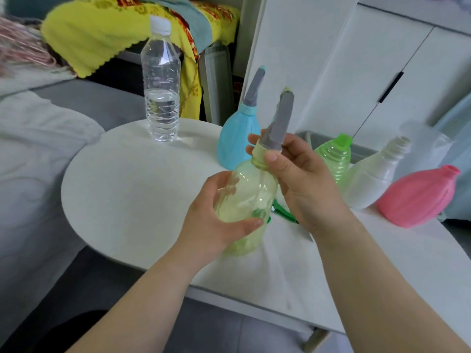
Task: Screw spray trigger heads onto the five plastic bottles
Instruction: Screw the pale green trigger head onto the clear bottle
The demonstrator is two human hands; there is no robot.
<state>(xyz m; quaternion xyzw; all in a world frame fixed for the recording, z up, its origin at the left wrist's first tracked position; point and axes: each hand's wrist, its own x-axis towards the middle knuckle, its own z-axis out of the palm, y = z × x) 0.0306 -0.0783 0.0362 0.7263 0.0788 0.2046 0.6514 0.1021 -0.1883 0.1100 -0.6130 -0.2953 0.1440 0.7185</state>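
Left grip: fingers wrapped round the belly of the pale green bottle, thumb across the front, bottle tilted slightly and lifted just above the worktop. Right grip: thumb and fingers pinched on the collar of the grey trigger head, which sits on that bottle's neck; nozzle points up and away. Can't tell how far the thread is seated.

Other task items, all on the worktop:
- blue bottle upright behind the hands, grey trigger head already on it.
- bright green ribbed bottle to the right, partly hidden by the right hand, leaning, green neck, no head.
- white bottle next over, leaning, bare threaded neck.
- pink bottle furthest right, leaning, open neck.
- green part lying under the right wrist, mostly hidden; can't tell what it is.

Clear water bottle with white cap stands upright at the far left of the worktop, partly filled. Yellow patterned cloth draped behind it. White cabinet doors at back right.
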